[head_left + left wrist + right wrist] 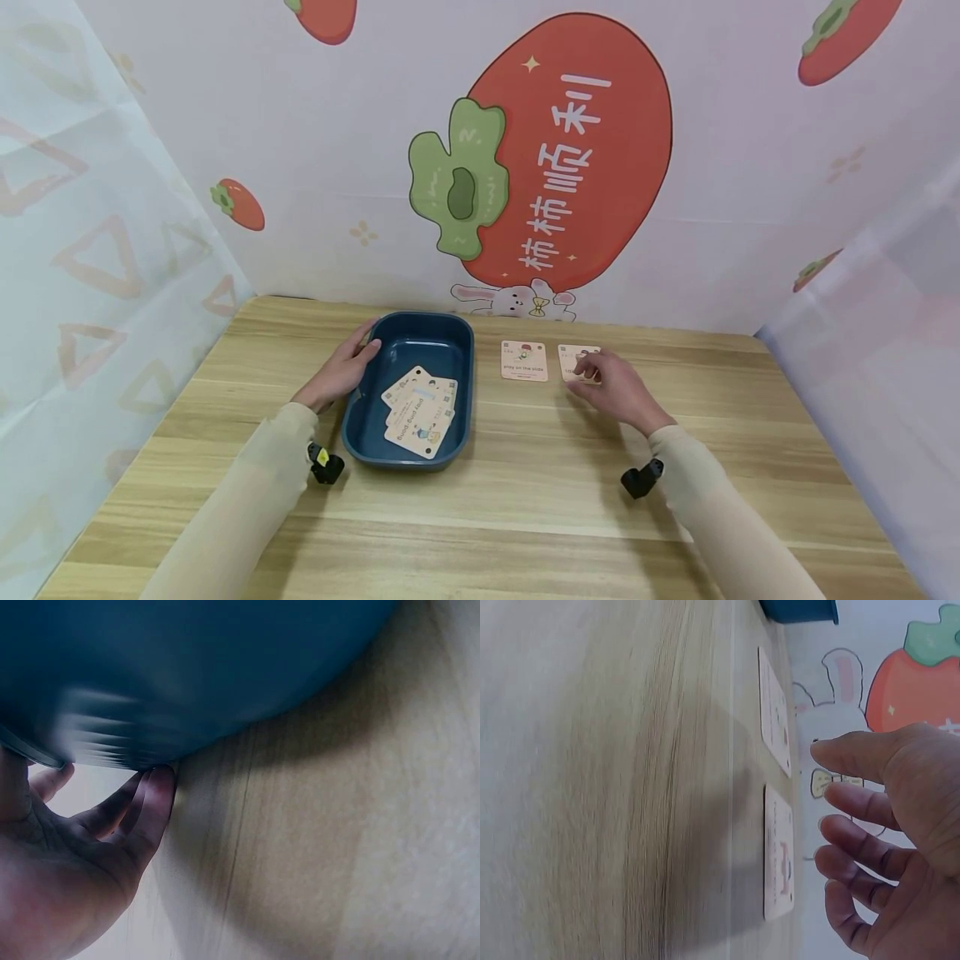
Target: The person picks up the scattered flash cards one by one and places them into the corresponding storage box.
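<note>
My left hand (339, 372) grips the left side of a dark blue plastic tray (423, 352), thumb over the rim and fingers against the outer wall. Several overlapping picture cards lie in the tray, the top one a "play ping-pong" card (420, 423). To the tray's right, a "play on the slide" card (524, 367) lies flat on the table. Beside it is a second card (567, 357), partly hidden by my right hand (618, 390). In the right wrist view that hand's fingers are loosely bent with nothing between them, apart from the card (778, 855).
The wooden table (540, 492) ends at a printed back cloth (337, 267) with persimmons and a rabbit. Cloth side walls (112, 333) stand left and right. A small black camera sits on each wrist.
</note>
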`<state>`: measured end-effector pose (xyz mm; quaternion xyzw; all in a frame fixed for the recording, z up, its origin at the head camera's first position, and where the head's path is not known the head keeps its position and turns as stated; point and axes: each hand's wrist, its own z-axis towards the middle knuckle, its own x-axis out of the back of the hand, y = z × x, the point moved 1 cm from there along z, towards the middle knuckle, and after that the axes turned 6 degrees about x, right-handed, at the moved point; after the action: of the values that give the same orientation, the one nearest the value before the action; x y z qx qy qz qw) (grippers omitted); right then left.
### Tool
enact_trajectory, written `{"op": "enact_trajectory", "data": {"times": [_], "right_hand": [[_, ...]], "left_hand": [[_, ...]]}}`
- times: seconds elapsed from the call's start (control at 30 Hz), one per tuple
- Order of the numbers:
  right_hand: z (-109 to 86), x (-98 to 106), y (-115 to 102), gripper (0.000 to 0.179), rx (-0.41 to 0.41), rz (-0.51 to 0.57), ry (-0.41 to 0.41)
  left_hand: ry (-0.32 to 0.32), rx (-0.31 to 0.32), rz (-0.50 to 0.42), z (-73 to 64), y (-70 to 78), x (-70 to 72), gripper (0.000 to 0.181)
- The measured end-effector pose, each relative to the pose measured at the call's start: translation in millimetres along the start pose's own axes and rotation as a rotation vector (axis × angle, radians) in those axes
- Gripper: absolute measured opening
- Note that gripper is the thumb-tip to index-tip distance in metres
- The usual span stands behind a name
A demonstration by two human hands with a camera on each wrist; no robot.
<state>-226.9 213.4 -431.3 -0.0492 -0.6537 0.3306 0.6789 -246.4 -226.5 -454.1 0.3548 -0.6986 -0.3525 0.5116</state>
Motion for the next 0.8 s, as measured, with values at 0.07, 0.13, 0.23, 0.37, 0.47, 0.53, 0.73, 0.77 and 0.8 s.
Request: {"op": "enact_trajectory", "data": {"times": [0.07, 0.13, 0.23, 0.37, 0.47, 0.53, 0.73, 0.77, 0.8], "right_hand": [[0.3, 1, 3, 0.024, -0.006, 0.002, 0.001], [0.6, 2, 7, 0.025, -0.02, 0.003, 0.001], [1.4, 4, 14, 0.027, -0.052, 0.011, -0.01], [3.2, 6, 23, 0.03, -0.096, -0.007, -0.035], [3.9, 9, 26, 0.033, -0.105, -0.025, -0.042], [3.8, 12, 27, 0.034, -0.111, -0.025, -0.044], [5.5, 15, 33, 0.04, -0.147, -0.005, -0.056], [6.4, 14, 35, 0.041, -0.151, -0.001, -0.061], [7.5, 14, 37, 0.043, -0.157, 0.004, -0.068]], "left_hand": [[0.0, 0.0, 0.001, 0.0, 0.0, 0.1, 0.061], [0.0, -0.003, 0.002, 0.0, -0.1, 0.2, 0.062], [-0.004, -0.005, -0.003, 0.0, -0.1, 0.3, 0.062], [-0.006, -0.002, -0.009, 0.1, -0.3, 0.2, 0.062], [-0.004, -0.002, -0.01, 0.3, -0.3, 0.1, 0.061], [-0.002, -0.003, -0.008, 0.3, -0.1, 0.0, 0.061], [-0.001, -0.005, -0.003, 0.2, 0.1, 0.3, 0.06], [-0.002, -0.005, -0.004, 0.2, -0.1, 0.5, 0.06], [-0.003, -0.006, -0.005, 0.3, -0.2, 0.5, 0.061]]}}
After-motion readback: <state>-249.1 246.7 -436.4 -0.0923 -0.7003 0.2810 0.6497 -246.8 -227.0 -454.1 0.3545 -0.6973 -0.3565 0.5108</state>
